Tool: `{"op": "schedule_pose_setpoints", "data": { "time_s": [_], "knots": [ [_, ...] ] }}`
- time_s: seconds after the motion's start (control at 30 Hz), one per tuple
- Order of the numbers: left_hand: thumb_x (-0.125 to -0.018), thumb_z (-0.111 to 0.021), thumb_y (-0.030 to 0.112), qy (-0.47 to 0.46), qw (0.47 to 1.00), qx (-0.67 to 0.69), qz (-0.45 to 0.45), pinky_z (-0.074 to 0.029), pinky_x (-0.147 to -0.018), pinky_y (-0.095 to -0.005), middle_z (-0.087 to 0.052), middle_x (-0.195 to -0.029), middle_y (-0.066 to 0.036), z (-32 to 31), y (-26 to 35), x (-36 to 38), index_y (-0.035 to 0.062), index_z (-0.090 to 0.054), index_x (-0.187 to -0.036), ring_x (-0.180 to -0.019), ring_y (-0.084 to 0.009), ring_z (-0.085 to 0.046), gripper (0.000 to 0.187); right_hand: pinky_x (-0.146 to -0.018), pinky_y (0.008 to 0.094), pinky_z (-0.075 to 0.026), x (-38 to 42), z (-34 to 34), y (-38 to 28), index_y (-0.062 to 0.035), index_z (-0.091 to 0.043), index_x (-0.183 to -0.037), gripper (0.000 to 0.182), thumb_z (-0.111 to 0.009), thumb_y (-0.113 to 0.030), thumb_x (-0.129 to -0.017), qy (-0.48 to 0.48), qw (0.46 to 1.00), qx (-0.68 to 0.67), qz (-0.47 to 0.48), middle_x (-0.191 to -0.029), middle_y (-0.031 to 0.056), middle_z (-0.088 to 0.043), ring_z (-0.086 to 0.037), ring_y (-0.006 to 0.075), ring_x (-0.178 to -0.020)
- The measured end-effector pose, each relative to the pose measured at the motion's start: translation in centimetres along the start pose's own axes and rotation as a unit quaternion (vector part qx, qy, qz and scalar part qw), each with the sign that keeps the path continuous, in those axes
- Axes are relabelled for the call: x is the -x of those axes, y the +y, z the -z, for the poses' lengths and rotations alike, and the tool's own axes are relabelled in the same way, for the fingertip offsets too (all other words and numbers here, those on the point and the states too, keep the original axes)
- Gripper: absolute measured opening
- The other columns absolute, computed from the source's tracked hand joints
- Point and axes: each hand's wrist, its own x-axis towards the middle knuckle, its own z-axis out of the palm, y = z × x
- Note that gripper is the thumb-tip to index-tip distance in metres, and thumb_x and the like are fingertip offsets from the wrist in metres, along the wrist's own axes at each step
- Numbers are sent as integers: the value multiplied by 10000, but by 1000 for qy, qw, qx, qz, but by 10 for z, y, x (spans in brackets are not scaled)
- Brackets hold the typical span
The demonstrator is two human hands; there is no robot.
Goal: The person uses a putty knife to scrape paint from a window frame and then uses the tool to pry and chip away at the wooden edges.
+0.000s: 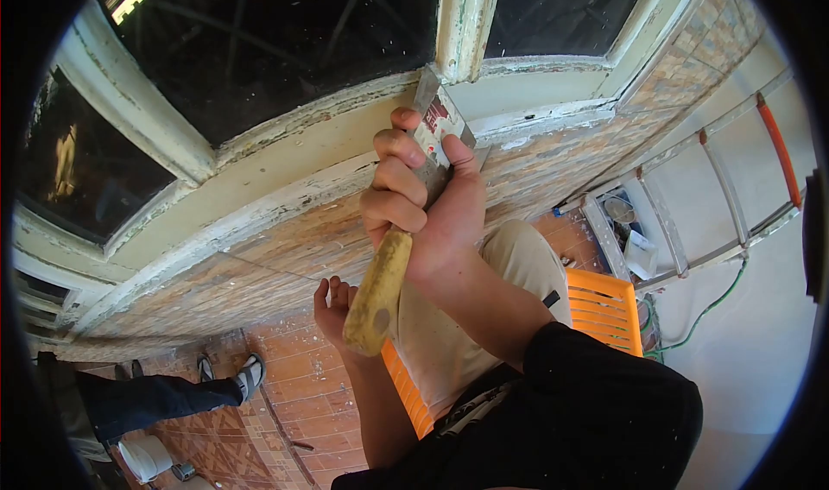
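Observation:
My right hand point(423, 183) is closed round a paint scraper point(377, 296) with a worn yellow handle. Its wide metal blade carries a red and white label, and my thumb presses along one side. The blade's upper corner meets the lower rail of the old window frame point(319, 132), just below an upright bar. Cream paint on the frame is chipped and flaking, most of all along the edges. Lower down, my left hand point(335, 313) hangs near the wall with loosely bent fingers, and nothing shows in it.
Beneath me is an orange plastic chair point(604, 313). A metal ladder point(661, 218) leans at the right, near a green hose point(717, 300). Paint flakes dot the tiled floor point(315, 386). Another person's leg point(173, 401) and a white bucket point(145, 457) are at lower left.

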Motion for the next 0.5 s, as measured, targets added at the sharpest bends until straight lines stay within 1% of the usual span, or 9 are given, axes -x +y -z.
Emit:
{"op": "schedule_pose_setpoints", "data": {
  "time_s": [0.07, 0.1, 0.17, 0.27, 0.3, 0.37, 0.4, 0.47, 0.5],
  "knots": [
    [-913, -512, 214, 28, 1000, 0, -5, -189, -403, -250, -189, -510, 49, -5, -3, -1, 104, -478, -726, -435, -94, -176, 219, -334, 213, -224, -1, 0, 1, -25, -465, -1051, 325, -470, -278, -848, -5, 1000, 16, 0, -766, 20, -401, -270, 86, -442],
    [-913, -512, 214, 25, 1000, 2, -5, -189, -403, -250, -189, -510, 49, 0, -2, -4, 104, -478, -726, -435, -94, -176, 219, -337, 217, -227, 4, -1, 4, -26, -463, -1050, 327, -473, -286, -851, 15, 999, 28, 3, -768, 21, -406, -277, 87, -445],
    [-911, -513, 207, -20, 998, 23, 50, -192, -405, -255, -191, -509, 46, 13, 0, -16, 101, -484, -729, -434, -99, -175, 213, -339, 220, -231, 6, -1, 3, -28, -461, -1050, 330, -476, -293, -854, 29, 999, 43, 1, -770, 22, -412, -283, 89, -447],
    [-911, -516, 209, 21, 1000, -15, 8, -179, -409, -259, -187, -506, 52, -5, -8, -3, 94, -485, -726, -436, -93, -160, 220, -339, 225, -239, 9, -1, -2, -29, -456, -1054, 339, -482, -307, -862, 29, 998, 47, -20, -774, 23, -418, -291, 91, -451],
    [-911, -516, 209, 22, 1000, -17, 7, -179, -409, -259, -187, -506, 52, 1, -3, -6, 94, -485, -726, -436, -93, -160, 220, -340, 226, -240, 10, -4, -4, -27, -454, -1055, 341, -479, -309, -865, 43, 997, 56, -29, -774, 24, -415, -292, 92, -453],
    [-916, -503, 270, -71, 996, -26, 55, -457, -547, -240, -585, -709, -5, 21, 9, -12, 102, -550, -808, -594, -138, -555, 205, -340, 226, -241, 12, -8, -9, -26, -452, -1056, 342, -476, -311, -869, 61, 996, 63, -34, -774, 25, -412, -294, 93, -455],
    [-916, -503, 270, -68, 996, -27, 56, -457, -547, -240, -585, -709, -5, 17, 8, -9, 102, -550, -808, -594, -138, -555, 205, -341, 228, -242, 11, -9, -13, -24, -450, -1055, 344, -472, -314, -871, 63, 994, 76, -38, -774, 27, -410, -296, 96, -456],
    [-914, -515, 199, 6, 999, 28, 39, -144, -422, -259, -168, -512, 52, 2, 8, -5, 82, -491, -723, -443, -82, -120, 225, -341, 229, -243, 10, -11, -16, -21, -448, -1054, 347, -469, -316, -874, 65, 993, 87, -39, -773, 28, -409, -298, 98, -458],
    [-914, -515, 199, 7, 999, 27, 39, -144, -422, -259, -168, -512, 52, 4, 7, -8, 82, -491, -723, -443, -82, -120, 225, -343, 230, -246, 10, -13, -17, -19, -445, -1053, 347, -458, -318, -878, 64, 993, 80, -49, -774, 30, -405, -305, 101, -464]
  ]
}}
